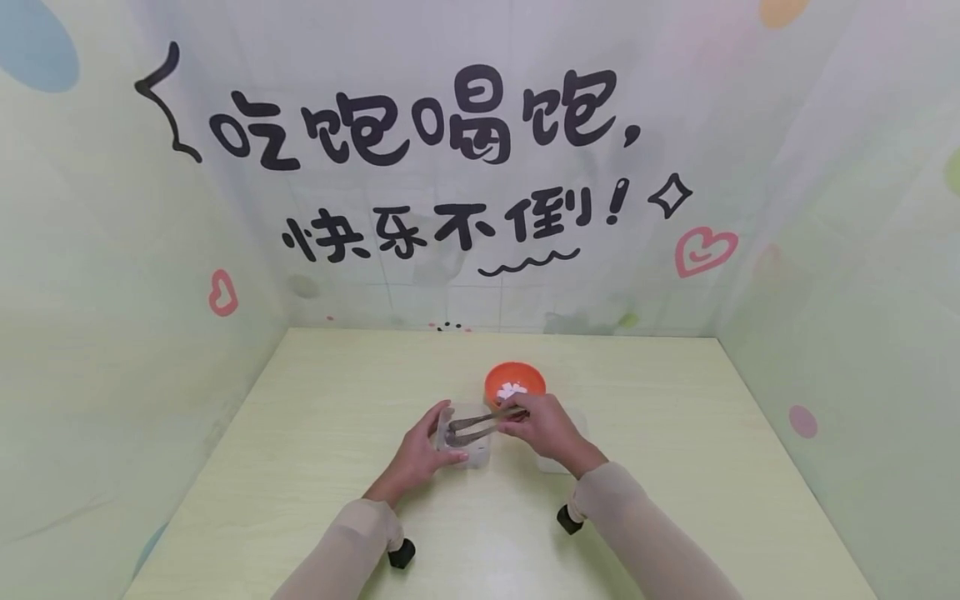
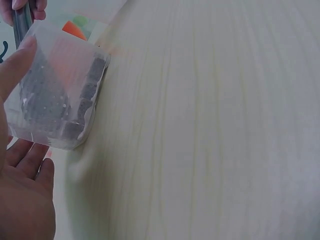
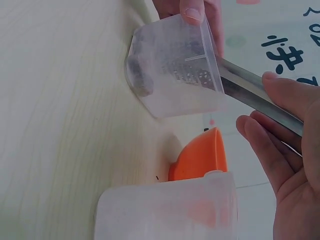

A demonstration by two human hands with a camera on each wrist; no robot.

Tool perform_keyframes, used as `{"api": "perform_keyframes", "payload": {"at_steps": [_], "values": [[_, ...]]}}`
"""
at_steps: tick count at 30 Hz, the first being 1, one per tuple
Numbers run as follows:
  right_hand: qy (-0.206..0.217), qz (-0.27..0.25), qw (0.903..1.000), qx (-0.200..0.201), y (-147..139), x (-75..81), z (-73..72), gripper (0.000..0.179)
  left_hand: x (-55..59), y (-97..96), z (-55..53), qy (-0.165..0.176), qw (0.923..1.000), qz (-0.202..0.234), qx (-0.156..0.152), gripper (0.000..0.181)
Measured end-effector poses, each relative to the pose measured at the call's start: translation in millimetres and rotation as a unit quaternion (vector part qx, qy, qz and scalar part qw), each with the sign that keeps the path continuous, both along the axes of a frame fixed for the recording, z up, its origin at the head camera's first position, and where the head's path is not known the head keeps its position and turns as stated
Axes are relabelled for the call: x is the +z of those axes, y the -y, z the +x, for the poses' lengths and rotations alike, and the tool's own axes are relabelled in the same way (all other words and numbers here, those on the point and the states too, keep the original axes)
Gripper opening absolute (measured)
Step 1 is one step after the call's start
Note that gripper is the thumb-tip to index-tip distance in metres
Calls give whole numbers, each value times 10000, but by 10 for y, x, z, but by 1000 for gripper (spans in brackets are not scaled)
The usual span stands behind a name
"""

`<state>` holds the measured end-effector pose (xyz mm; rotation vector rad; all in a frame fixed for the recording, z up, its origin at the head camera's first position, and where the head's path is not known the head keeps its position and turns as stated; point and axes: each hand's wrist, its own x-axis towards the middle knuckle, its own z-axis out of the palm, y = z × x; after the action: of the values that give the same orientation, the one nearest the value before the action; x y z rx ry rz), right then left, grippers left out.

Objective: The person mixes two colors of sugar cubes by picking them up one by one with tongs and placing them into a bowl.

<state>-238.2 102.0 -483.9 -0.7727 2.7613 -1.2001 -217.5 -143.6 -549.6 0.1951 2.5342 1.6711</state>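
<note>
Now, left hand [image 1: 418, 454]: we see it gripping the clear container [image 3: 170, 85], thumb on one side, fingers on the other, coming in between eight and nine o'clock.
Right hand [image 1: 546, 427]: over at three o'clock from that container, and we have it pinching the metal tongs [image 3: 260, 106] between thumb and fingers.
Container's spot: our dial's centre, between both hands, dark lumps [image 2: 87, 95] showing through its wall.
Tong tips: perforated, inside the container, arms parted; whether they hold a lump, we cannot tell.
Orange bowl [image 1: 493, 380]: between one and two o'clock, just beyond the right hand, white pieces [image 1: 512, 390] inside.
Second container [image 3: 150, 212]: translucent, three o'clock, on our pale surface [image 1: 465, 533], partly hidden by the right hand.
Backdrop: black lettering [image 1: 480, 137] up at twelve.
</note>
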Motion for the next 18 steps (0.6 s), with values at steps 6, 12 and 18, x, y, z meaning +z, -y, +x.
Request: {"api": "perform_keyframes", "payload": {"at_steps": [6, 12, 18], "values": [[-33, -87, 9997, 215, 5, -41, 5, 22, -6, 1, 1, -4, 10000, -42, 3, 98], [-125, -76, 9998, 156, 18, -58, 11, 18, 13, -8, 5, 7, 10000, -23, -3, 99], [-174, -44, 9998, -2, 2, -65, 15, 16, 14, -6, 6, 7, 10000, -57, 2, 99]]}}
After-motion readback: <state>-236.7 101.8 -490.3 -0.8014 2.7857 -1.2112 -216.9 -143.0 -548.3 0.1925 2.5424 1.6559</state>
